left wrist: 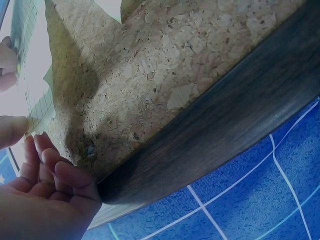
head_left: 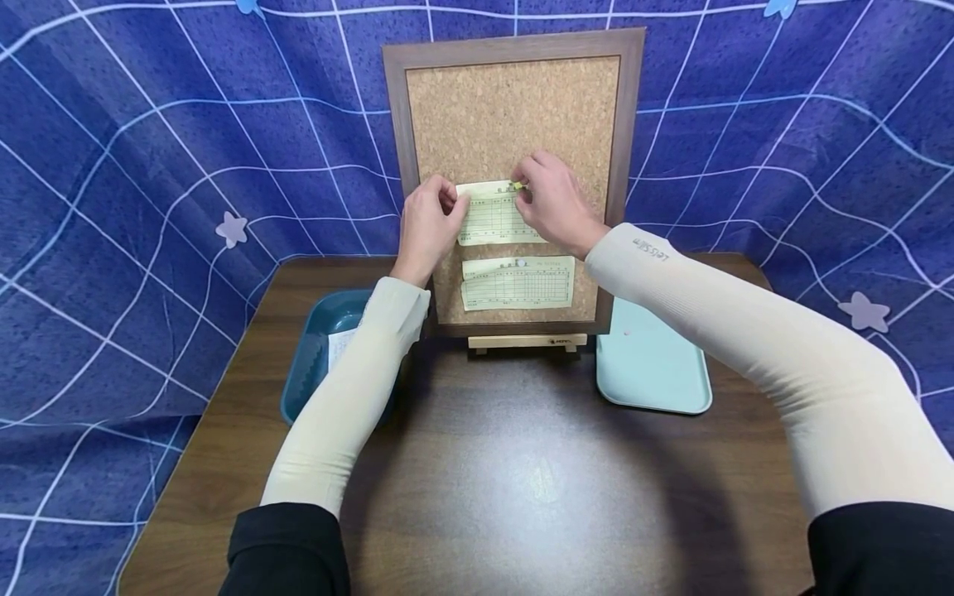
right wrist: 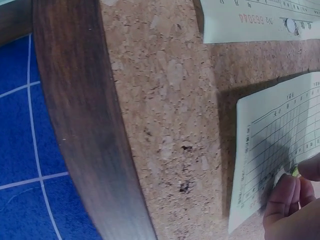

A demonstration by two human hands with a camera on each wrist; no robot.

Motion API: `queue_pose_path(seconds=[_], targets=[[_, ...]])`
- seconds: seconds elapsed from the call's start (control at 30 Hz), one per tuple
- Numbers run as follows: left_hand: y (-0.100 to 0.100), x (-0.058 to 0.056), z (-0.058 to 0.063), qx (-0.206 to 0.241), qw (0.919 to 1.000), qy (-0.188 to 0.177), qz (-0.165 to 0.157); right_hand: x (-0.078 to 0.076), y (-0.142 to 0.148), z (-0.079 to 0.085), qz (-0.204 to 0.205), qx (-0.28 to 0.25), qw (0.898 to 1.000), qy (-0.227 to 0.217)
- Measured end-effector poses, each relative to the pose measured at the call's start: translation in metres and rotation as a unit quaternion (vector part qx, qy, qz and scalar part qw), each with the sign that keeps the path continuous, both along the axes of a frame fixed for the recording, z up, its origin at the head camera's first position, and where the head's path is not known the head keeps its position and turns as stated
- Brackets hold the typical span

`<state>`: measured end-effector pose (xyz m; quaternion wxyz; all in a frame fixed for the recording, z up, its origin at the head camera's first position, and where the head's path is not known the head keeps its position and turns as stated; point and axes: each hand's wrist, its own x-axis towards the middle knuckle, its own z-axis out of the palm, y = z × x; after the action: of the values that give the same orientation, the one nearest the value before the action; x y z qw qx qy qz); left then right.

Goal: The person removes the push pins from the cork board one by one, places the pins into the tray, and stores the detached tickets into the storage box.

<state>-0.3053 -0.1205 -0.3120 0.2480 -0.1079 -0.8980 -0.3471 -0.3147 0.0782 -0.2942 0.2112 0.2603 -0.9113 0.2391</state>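
The right hand [head_left: 555, 203], just right of centre frame, is pinching a yellow pushpin [head_left: 517, 186] at the top edge of the upper slip [head_left: 492, 217], whose long axis is running sideways, while the left hand [head_left: 426, 223] is pinching the slip's left end.

Cork board [head_left: 514, 108]: speckled tan cork, dark brown wood-grain frame. Two pinned slips, upper slip [head_left: 492, 217] and lower slip [head_left: 517, 284]: pale yellow-green, printed grid lines. Yellow-green pushpin [head_left: 517, 186] at upper slip's 12 o'clock. Backdrop [head_left: 149, 165]: blue, white grid lines, pale stars. Table [head_left: 477, 480]: dark brown woodgrain. Teal tray [head_left: 328, 319] at 9 o'clock, light mint tray [head_left: 652, 364] at 3 o'clock. Sleeves [head_left: 350, 397]: cream, black cuffs.
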Motion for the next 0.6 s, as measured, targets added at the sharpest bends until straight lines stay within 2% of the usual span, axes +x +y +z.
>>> queue_pose_path(seconds=[0.6], targets=[[0.0016, 0.0034, 0.0032, -0.001, 0.9999, -0.012, 0.0, 0.0, -0.0085, 0.0031, -0.027, -0.003, 1.0, 0.004]])
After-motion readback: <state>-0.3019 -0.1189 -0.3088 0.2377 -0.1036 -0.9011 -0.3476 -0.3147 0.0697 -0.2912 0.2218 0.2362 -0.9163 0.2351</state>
